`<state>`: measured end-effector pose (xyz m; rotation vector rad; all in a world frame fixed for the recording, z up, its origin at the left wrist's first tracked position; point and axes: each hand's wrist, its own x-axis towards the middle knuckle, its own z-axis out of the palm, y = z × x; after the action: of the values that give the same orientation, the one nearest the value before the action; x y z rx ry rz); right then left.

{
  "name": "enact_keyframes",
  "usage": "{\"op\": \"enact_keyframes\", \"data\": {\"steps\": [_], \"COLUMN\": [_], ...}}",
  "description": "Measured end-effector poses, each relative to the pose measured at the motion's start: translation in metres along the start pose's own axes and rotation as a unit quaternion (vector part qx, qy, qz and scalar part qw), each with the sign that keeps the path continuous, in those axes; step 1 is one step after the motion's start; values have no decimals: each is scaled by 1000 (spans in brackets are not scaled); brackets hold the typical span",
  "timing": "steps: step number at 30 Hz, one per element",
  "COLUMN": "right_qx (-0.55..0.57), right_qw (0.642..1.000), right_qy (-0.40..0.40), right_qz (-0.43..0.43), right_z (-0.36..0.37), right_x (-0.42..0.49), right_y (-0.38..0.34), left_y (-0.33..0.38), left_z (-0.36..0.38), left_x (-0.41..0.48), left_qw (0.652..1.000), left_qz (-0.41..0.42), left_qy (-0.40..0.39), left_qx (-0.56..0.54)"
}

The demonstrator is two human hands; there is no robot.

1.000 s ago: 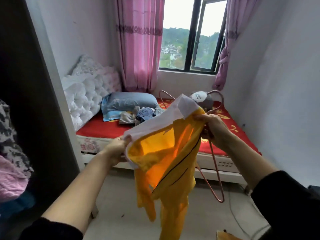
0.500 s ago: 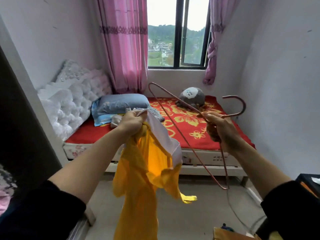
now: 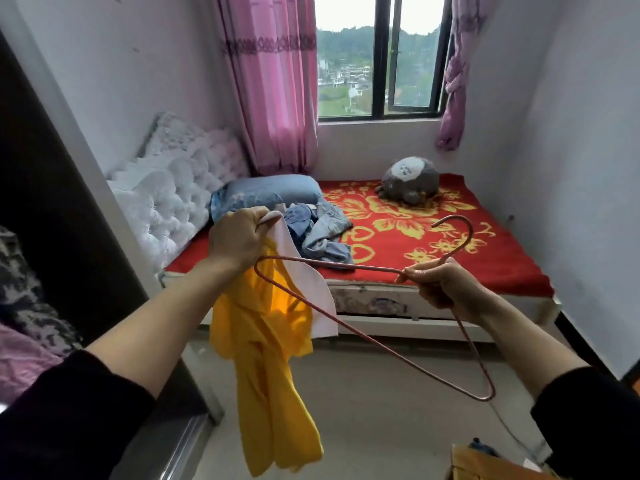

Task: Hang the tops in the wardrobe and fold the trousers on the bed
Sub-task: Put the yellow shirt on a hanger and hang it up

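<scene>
My left hand (image 3: 239,241) grips the white collar edge of a yellow top (image 3: 266,368), which hangs bunched below it over the floor. My right hand (image 3: 440,287) holds a pink wire hanger (image 3: 363,336) at its neck, hook pointing up and right. The hanger's left corner reaches the top just under my left hand. On the bed (image 3: 415,244) with its red and yellow flowered cover lies a heap of blue denim trousers (image 3: 320,233). The open wardrobe (image 3: 45,216) is at the left, with patterned and pink clothes (image 3: 20,327) hanging inside.
A blue pillow (image 3: 266,192) and white tufted headboard (image 3: 173,195) are at the bed's left end, a grey plush toy (image 3: 410,181) near the window. Pink curtains frame the window. A cardboard box (image 3: 491,462) sits on the floor at the lower right.
My right hand has swung the hanger down and to the left, so its corner now meets the yellow top. My left hand keeps its grip on the collar. The view has tilted down slightly.
</scene>
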<state>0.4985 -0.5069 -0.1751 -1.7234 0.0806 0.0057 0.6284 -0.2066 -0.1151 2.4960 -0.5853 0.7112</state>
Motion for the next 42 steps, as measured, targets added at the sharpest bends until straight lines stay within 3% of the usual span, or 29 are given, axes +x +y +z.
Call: {"op": "enact_keyframes", "data": {"steps": [6, 12, 14, 19, 21, 23, 25, 28, 31, 34, 36, 37, 39, 42], "right_qx": [-83, -178, -161, -42, -30, -37, -36, -44, -95, -244, -262, -257, -262, -309], "right_qw": [993, 978, 980, 993, 991, 990, 989, 985, 975, 919, 885, 884, 908, 940], "right_qy": [21, -35, -46, 21, 39, 43, 43, 48, 60, 182, 255, 255, 218, 146], "right_qz": [-76, -106, -105, -111, -121, -127, -134, -158, -192, -249, -287, -295, -243, -3], "right_z": [54, 107, 114, 111, 107, 104, 105, 109, 105, 100, 101, 103, 107, 114], "right_x": [17, 34, 37, 37, 36, 34, 35, 40, 45, 47, 40, 36, 33, 46], "right_y": [-24, -30, -36, -47, -48, -50, -50, -49, -44, -27, -13, -6, 10, 41], "left_y": [5, 25, 29, 30, 26, 19, 16, 21, 25, 18, 12, 10, 9, 13], "left_z": [-5, -3, 0, -6, -11, -13, -7, -1, 1, 4, 4, 2, -2, -12], "left_x": [-4, -4, -3, -8, -10, -13, -18, -24, -22, -20, -20, -20, -19, -19], "left_qw": [999, 983, 966, 910, 920, 948, 951, 948, 956, 971, 978, 979, 980, 977], "left_qz": [21, -26, -62, -92, -57, -1, 38, 71, 76, 27, -11, -33, -75, -113], "left_qy": [-28, -73, -106, -236, -264, -297, -307, -296, -256, -202, -166, -149, -108, -55], "left_qx": [-13, -170, -227, -328, -284, -114, 6, -97, -118, -125, -129, -133, -146, -174]}}
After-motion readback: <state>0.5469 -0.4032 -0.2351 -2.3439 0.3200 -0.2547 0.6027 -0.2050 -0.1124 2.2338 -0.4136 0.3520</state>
